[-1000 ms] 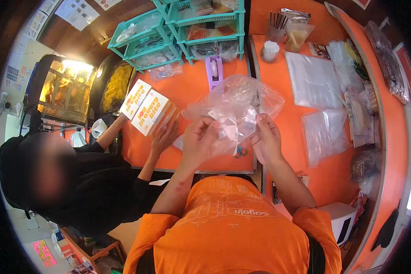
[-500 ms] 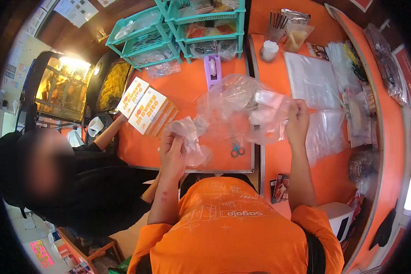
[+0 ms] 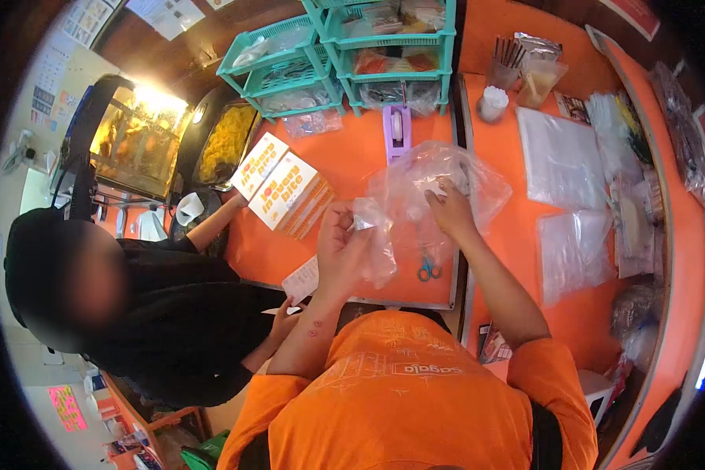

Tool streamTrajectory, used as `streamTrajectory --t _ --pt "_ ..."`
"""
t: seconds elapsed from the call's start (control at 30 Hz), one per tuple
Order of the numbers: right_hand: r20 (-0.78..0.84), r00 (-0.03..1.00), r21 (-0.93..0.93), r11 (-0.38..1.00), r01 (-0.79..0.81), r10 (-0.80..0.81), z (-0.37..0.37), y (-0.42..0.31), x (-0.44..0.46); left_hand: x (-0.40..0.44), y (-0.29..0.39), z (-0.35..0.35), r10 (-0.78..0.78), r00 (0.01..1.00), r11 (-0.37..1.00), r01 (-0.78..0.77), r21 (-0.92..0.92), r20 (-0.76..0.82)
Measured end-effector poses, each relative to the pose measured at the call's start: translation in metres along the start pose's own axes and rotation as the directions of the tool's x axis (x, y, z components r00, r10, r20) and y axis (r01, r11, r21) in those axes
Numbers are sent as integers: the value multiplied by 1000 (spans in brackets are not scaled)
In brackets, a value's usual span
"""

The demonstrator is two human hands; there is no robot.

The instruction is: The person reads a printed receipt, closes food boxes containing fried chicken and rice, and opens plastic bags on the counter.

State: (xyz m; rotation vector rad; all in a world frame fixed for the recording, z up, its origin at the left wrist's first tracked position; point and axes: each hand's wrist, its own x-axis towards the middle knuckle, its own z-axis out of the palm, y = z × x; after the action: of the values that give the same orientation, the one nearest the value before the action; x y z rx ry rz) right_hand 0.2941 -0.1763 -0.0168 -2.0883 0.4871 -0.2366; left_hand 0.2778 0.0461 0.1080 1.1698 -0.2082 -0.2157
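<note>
My left hand (image 3: pixel 343 241) is closed on a crumpled piece of clear plastic (image 3: pixel 379 254), pinched near its upper end. My right hand (image 3: pixel 452 213) lies over a larger clear plastic bag (image 3: pixel 486 184), its fingers apart and touching the film. Something whitish shows inside the bag, too blurred to name. Whether the two pieces of plastic are joined, I cannot tell. Just below the bag lie blue-handled scissors (image 3: pixel 428 270), their blades seen through the film. A purple tape dispenser (image 3: pixel 397 137) stands behind the bag.
At left a co-worker in black touches a printed white-and-orange box (image 3: pixel 282 188) and holds a pale slip (image 3: pixel 301 280). Teal basket racks (image 3: pixel 337 59) stand at the back. Flat clear bags (image 3: pixel 560 153), a cup of straws (image 3: pixel 492 104) and sauce cups occupy the right counter.
My right hand has moved left from the bag's right edge onto its middle. My left hand is closer to it. The co-worker's pale slip has come into sight, and the view has shifted.
</note>
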Motion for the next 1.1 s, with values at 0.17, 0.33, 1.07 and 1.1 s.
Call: streamTrajectory --t 0.17,0.33,1.07,1.1 --pt "98 976 727 684 63 -194 -35 -72 -85 12 -12 8 -34 998 997 37 -63 58" --pt "141 978 670 742 20 -154 -19 -74 -99 14 -25 25 -12 993 999 8 39 116" --pt "232 972 -387 912 135 -45 36 87 116 51 -122 -45 6 999 878 11 478 -35" --pt "388 920 -526 806 270 -56 20 74 109 50 -95 -49 -78 993 824 116 555 -92"
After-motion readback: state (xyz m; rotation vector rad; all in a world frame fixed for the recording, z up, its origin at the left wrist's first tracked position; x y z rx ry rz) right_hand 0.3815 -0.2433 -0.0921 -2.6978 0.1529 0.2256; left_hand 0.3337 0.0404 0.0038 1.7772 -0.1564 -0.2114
